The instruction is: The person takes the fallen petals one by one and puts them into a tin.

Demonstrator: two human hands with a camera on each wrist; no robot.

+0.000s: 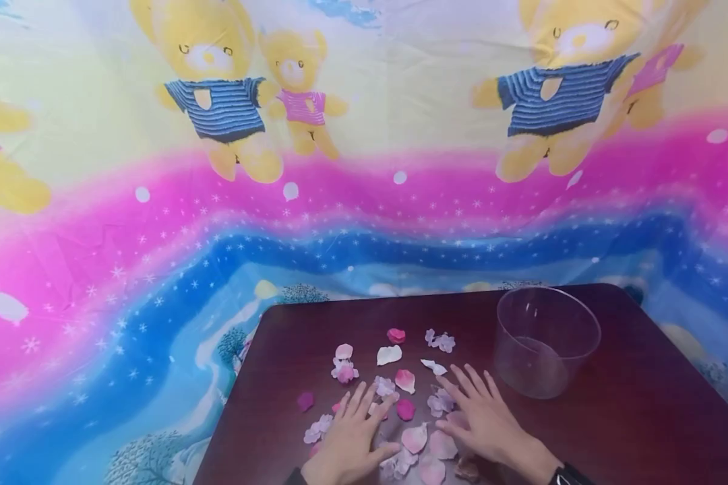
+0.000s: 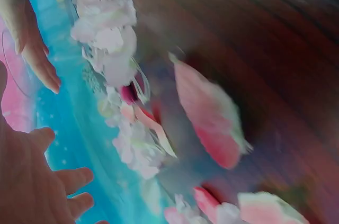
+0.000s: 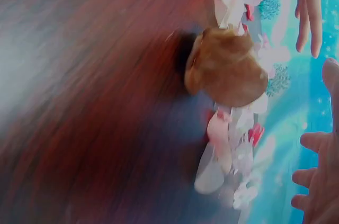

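My left hand (image 1: 354, 434) is spread palm down over the scattered petals, and nothing is in its grasp. Opposite it, my right hand (image 1: 488, 421) is likewise spread with straight fingers. Between and beyond the hands lie a pink-white petal (image 1: 405, 381), a magenta petal (image 1: 406, 409), a white petal (image 1: 389, 355) and pale lilac blossoms (image 1: 441, 341). In the wrist views both hands appear raised above the table, apart from a pink petal (image 2: 209, 113) and a curled brown petal (image 3: 233, 70). Contact with petals under the hands cannot be told.
A clear round tub (image 1: 546, 343) stands upright on the dark wooden table (image 1: 643, 411), right of the petals and beyond the right hand. Behind the table hangs a cloth (image 1: 394, 222) printed with bears. A deep magenta petal (image 1: 305, 402) lies at the left.
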